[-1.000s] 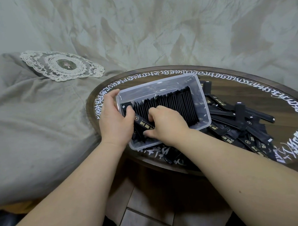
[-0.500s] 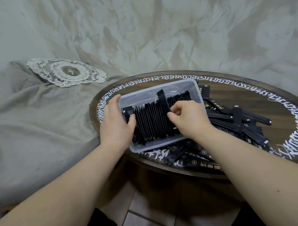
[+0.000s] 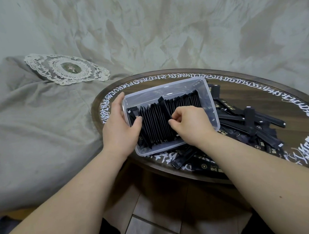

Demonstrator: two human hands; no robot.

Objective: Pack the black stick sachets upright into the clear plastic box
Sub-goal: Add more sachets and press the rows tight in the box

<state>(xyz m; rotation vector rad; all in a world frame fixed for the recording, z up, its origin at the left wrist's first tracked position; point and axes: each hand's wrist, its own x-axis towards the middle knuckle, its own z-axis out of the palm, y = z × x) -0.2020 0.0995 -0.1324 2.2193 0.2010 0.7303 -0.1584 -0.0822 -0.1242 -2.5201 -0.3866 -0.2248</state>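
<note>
Right now I see my right hand (image 3: 190, 122) pinching one raised sachet (image 3: 164, 106) in the row (image 3: 156, 124) standing inside the box (image 3: 166, 88). My left hand (image 3: 120, 125) grips the box's nine o'clock wall. Loose sachets (image 3: 250, 122) lie at three o'clock on the table (image 3: 239, 91).

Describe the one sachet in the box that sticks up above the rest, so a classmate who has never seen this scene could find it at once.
Start at the round dark wooden table with white lettering, then the clear plastic box on its near left side. Inside stands a row of black stick sachets; the right hand pinches one black sachet mid-row. It alone juts above its neighbours, tilted.
</note>
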